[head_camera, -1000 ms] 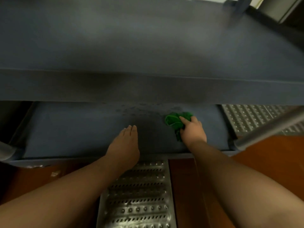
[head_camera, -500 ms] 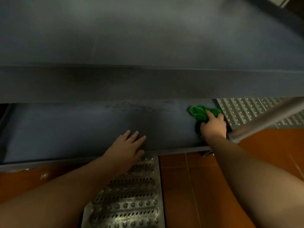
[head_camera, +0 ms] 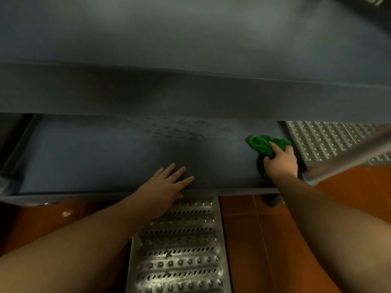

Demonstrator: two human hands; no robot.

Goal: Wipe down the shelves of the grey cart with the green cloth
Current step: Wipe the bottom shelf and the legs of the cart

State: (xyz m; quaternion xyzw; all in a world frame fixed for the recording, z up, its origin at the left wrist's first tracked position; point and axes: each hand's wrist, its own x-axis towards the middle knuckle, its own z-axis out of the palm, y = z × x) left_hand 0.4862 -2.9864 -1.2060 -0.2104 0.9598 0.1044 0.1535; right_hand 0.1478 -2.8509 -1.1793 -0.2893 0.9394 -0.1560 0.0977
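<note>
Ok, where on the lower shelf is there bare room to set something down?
The lower shelf is bare left of the left hand, and between it and the green cloth. The right end is crowded by the right hand gripping the cloth.

No legible text, labels, brand marks, numbers or signs anywhere in view.
</note>
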